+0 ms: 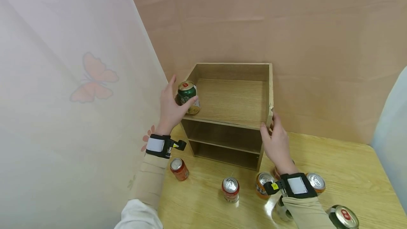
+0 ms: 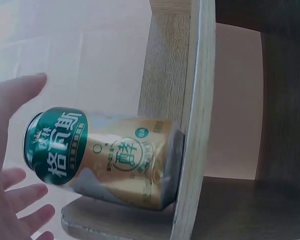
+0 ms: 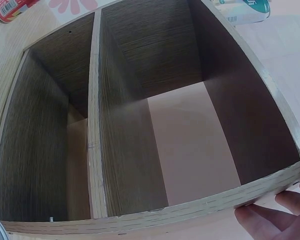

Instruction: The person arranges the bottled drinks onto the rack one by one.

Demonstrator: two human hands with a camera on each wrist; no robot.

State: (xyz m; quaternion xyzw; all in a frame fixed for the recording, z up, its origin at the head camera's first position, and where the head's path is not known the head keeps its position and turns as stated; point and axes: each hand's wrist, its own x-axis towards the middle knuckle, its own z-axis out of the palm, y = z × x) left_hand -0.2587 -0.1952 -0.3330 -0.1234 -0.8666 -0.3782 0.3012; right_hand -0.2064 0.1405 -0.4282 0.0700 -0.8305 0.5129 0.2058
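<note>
A green and gold drink can [image 1: 187, 94] stands upright at the left end of the top level of a small wooden shelf [image 1: 233, 98]. Around it my left hand [image 1: 170, 109] is spread, thumb in front. The left wrist view shows gaps between the loose fingers and the can [image 2: 127, 157]. My right hand [image 1: 278, 147] grips the shelf's right side panel near its front corner, thumb inside and fingers outside. Those fingers [image 3: 265, 222] lie along the panel's outer face in the right wrist view.
Below the top, the shelf has two open compartments [image 1: 222, 137]. On the wooden table [image 1: 343, 162], a red can [image 1: 179, 169] and another red can [image 1: 230, 189] stand before it. Orange cans [image 1: 264, 185] and a dark green can [image 1: 343, 217] are around my right forearm. Cloth walls [image 1: 321, 63] enclose the table.
</note>
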